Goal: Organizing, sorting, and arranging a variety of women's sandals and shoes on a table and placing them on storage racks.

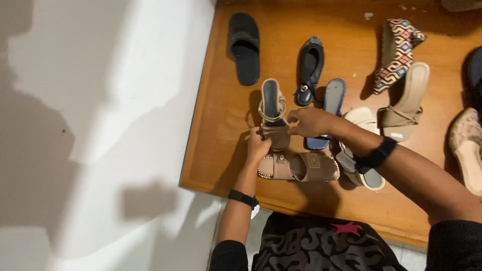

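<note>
A tan strappy high-heeled sandal (271,108) stands on the wooden table (221,120), toe towards me. My left hand (257,145) grips its toe end from the left. My right hand (311,122) pinches its front straps from the right. Just below both hands lies a brown studded slide sandal (306,168) on its side. A black band sits on each wrist.
Other shoes lie about the table: a black slipper (244,47), a black flat (310,70), a blue sandal (332,98), a patterned wedge (396,52), a beige heeled sandal (406,103), a cream and grey sandal (364,173), a sparkly shoe (468,150). White floor lies to the left.
</note>
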